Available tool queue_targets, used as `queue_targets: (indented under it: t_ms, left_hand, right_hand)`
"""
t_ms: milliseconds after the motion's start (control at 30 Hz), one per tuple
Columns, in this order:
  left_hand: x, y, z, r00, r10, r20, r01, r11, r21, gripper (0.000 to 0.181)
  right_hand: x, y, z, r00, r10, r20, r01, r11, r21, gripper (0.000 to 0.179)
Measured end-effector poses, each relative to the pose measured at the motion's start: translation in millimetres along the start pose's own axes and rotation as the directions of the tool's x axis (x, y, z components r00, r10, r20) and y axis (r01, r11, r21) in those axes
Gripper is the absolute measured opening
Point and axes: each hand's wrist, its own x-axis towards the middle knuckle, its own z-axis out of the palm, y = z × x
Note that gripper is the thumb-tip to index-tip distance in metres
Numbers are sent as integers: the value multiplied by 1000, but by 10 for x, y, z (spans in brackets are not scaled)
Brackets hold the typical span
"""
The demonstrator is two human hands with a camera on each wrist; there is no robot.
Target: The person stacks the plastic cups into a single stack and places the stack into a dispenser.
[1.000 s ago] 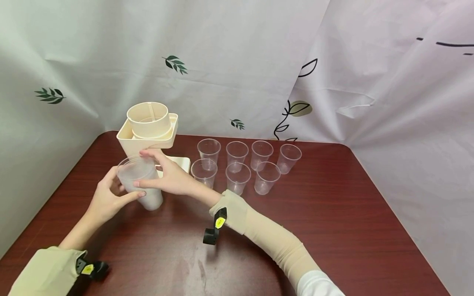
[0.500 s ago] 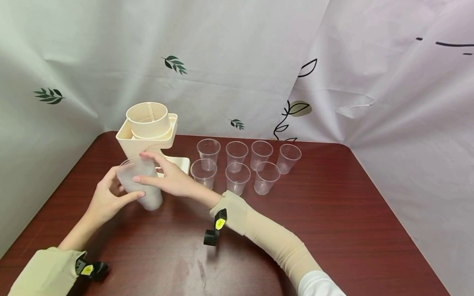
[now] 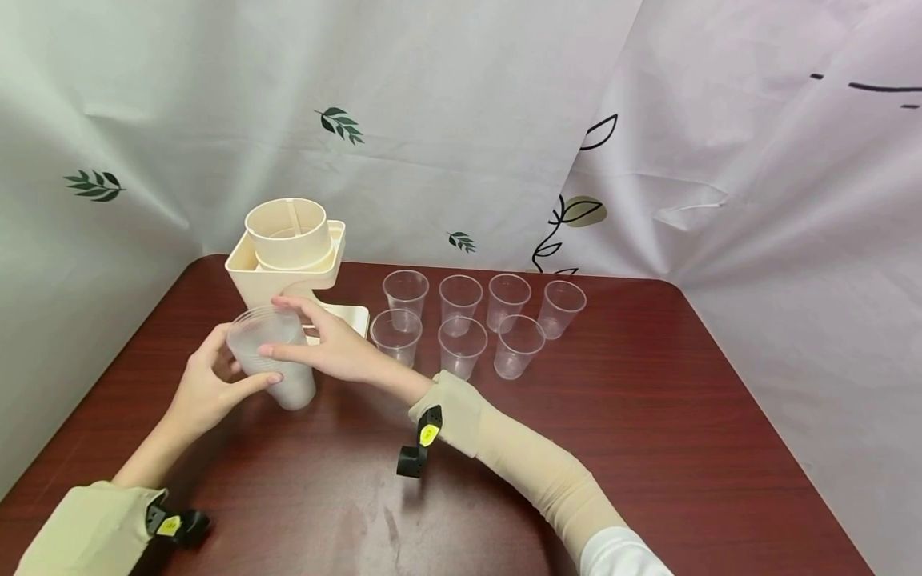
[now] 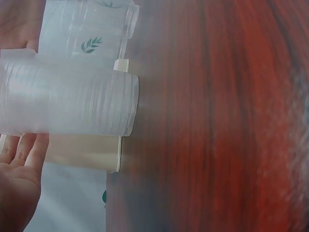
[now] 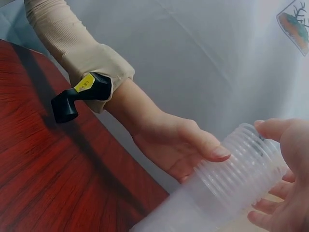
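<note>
A stack of clear plastic cups point(image 3: 291, 384) stands upright on the table at the left, its nested rims at the top. My left hand point(image 3: 207, 386) grips it from the left, with the thumb across the near side. From the right, my right hand point(image 3: 334, 342) holds the upper part between thumb and fingers. In the right wrist view the ridged rims of the stack point(image 5: 236, 164) lie between both hands. The left wrist view shows the stack point(image 4: 91, 101) from the side, its far surface hidden.
Behind the stack stands a cream-coloured stand point(image 3: 281, 280) with a round open cylinder point(image 3: 288, 240) on top and a flat base point(image 3: 353, 318). Several single clear cups point(image 3: 463, 344) stand in two rows to its right. A patterned white curtain point(image 3: 446, 120) surrounds the dark red table point(image 3: 634, 416).
</note>
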Motion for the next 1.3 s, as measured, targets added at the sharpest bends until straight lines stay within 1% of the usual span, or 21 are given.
queue_targets:
  t_ms: [133,267,433,533,733,800,900,1133,1233,1300]
  left_hand:
    - [1,3,-1,1000,4,5,-4,1000,8,75]
    - [1,5,1,1000,5,7,-5,1000,2,76]
    - [-8,9,6,1000,-8,-7,8,1000,0,76]
    - [-9,9,9,1000,-12,-10,12,1000,15,76]
    - [0,9,14,1000,-10,-8,10,1000,26,76]
    - [1,13,15,1000,-12,-9,12,999,47,76]
    - [0,13,13,1000,-16,-10,16,997,76,75]
    - [2,11,9,1000,-18,-10,19,999,37,75]
    - [1,13,8,1000,-17,-10,17,999,28,75]
    - [-1,14,6,1000,-16,-11,17,999,32,75]
  right_hand:
    - [-7,1,-22,1000,-25,-3,25,996,-82,61]
    - [-36,-7,-56,999,-46,-7,44,981,-188,63]
    - [-74,-16,-100,995,-102,-18,94,962,-256,61]
    - [-89,-16,-136,991,-134,-31,121,956,-266,59]
    - [-136,-9,-227,985,-159,-73,134,954,-268,56]
    - [-160,-4,-263,982,-169,-84,143,956,-257,55]
    - [-196,4,-326,980,-176,-98,143,951,-273,53]
    - [-294,6,-486,977,-168,-130,125,950,-286,50]
    - [-346,6,-561,973,-172,-152,120,946,-301,50]
    - [-381,-1,-610,972,-167,-168,113,950,-291,49]
